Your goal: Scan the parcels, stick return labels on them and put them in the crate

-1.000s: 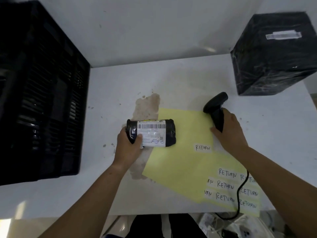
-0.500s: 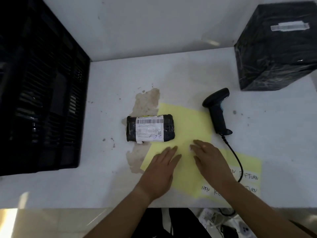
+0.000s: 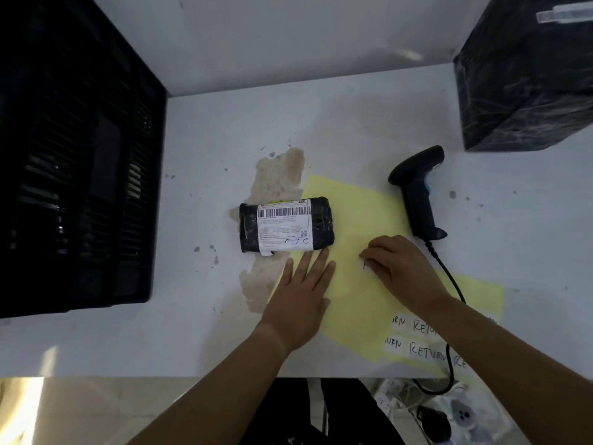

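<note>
The scanner (image 3: 417, 200), held a second ago, now lies right of centre on the counter (image 3: 208, 332), so I judge scanning done. The left hand (image 3: 300, 297) presses flat on the sheet (image 3: 359, 213). The right hand (image 3: 401, 268) curls at a label; whether it grips, I cannot tell. The parcel (image 3: 287, 224) lies mid-counter, with room toward the crate (image 3: 73, 155) at the left edge.

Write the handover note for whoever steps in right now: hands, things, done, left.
Left hand flat on the sheet, fingers straight. Right hand curls its fingers at a label on it; grip unclear.
Small parcel lies at the sheet's left edge, no return label showing. Scanner lies unheld on the table. Big parcel far right; crate left, inside too dark to read.
Done: nothing visibly labelled or crated.
Left: label small parcel, crate it; then the big parcel.
</note>
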